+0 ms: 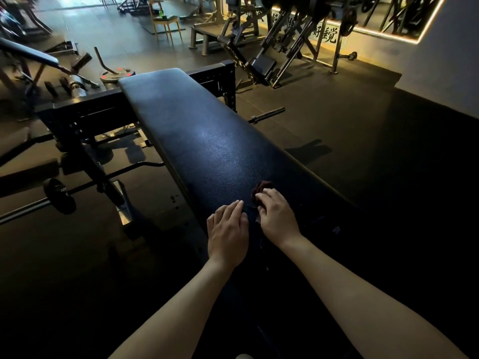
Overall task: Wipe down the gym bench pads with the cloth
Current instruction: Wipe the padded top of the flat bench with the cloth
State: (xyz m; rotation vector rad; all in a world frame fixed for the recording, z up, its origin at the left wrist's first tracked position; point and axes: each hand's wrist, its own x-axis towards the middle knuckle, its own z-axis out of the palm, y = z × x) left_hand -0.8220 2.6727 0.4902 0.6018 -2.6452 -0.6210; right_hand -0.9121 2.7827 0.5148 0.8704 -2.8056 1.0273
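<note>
1. Hands come in from the bottom edge on bare forearms, close together with a narrow dark gap between them, both down on the near stretch of the bench.
2. Left hand lies palm down on the bench pad, fingers straight and together, holding nothing.
3. Right hand sits just beside it, fingers curled over a bunched dark red cloth. The cloth pokes out past the fingertips and rests on the pad, about mid-width.
4. Pad itself: long, black, with a grained surface, running away toward the upper left, a patch of light glinting off its middle.
5. Left of the bench, down on the floor, a barbell carries a small dark plate. Beyond it a black steel rack frame crosses behind the pad's far end.
6. Right of the pad, a bare bar sleeve sticks out over the dark rubber floor.
7. Past the far end, a weight plate with red marks lies flat.
8. Farther back stand a plate-loaded machine on angled steel legs and a wooden chair. On the right wall is a mirror edged in warm light, with Chinese characters beneath.
</note>
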